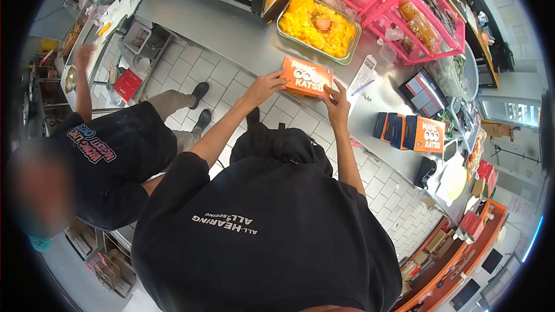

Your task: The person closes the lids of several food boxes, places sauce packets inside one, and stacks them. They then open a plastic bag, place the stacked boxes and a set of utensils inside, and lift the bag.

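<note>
An orange box (306, 76) with "MANG KATSU" lettering is held between both hands at the near edge of the steel counter. My left hand (270, 86) grips its left side, fingers on the top edge. At the box's lower right corner, my right hand (337, 99) holds on with thumb and fingers. Just beyond the box lies a glass tray of yellow food (318, 26) with a pinkish piece in the middle. A paper slip (364, 75) and a pen (363, 88) are to the right of the box.
Pink baskets (404, 17) of wrapped packets stand at the back right. A tablet (424, 92) and several more orange boxes (425, 134) are on the right counter. A co-worker in a black shirt (110, 162) stands at the left, one arm over another counter.
</note>
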Action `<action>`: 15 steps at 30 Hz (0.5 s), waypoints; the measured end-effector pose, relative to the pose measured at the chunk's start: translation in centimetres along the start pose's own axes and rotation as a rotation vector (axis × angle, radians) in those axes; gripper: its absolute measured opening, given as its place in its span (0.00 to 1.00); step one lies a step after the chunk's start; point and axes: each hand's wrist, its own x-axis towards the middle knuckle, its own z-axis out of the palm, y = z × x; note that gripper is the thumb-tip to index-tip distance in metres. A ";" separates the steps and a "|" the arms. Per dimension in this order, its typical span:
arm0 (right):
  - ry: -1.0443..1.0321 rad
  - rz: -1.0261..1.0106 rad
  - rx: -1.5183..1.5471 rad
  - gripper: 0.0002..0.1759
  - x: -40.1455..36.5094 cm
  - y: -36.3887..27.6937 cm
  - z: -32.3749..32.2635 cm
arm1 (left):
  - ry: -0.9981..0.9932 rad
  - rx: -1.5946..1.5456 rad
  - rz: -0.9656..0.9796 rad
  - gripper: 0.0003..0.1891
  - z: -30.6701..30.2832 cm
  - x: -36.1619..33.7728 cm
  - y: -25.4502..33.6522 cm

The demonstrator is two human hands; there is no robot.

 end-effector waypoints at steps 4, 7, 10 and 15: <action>0.126 -0.140 -0.199 0.31 -1.4 2.6 1.3 | 0.021 -0.054 0.006 0.20 1.0 -1.2 -0.1; 0.209 -0.249 -0.312 0.29 -1.8 3.3 1.7 | 0.070 0.197 0.206 0.22 0.4 -1.1 0.5; 0.204 -0.211 -0.131 0.26 -1.2 3.9 1.7 | 0.068 0.400 0.243 0.24 1.1 1.2 0.6; 0.092 -0.532 -0.465 0.26 0.7 4.7 -0.1 | -0.160 0.542 0.346 0.30 0.6 6.0 3.5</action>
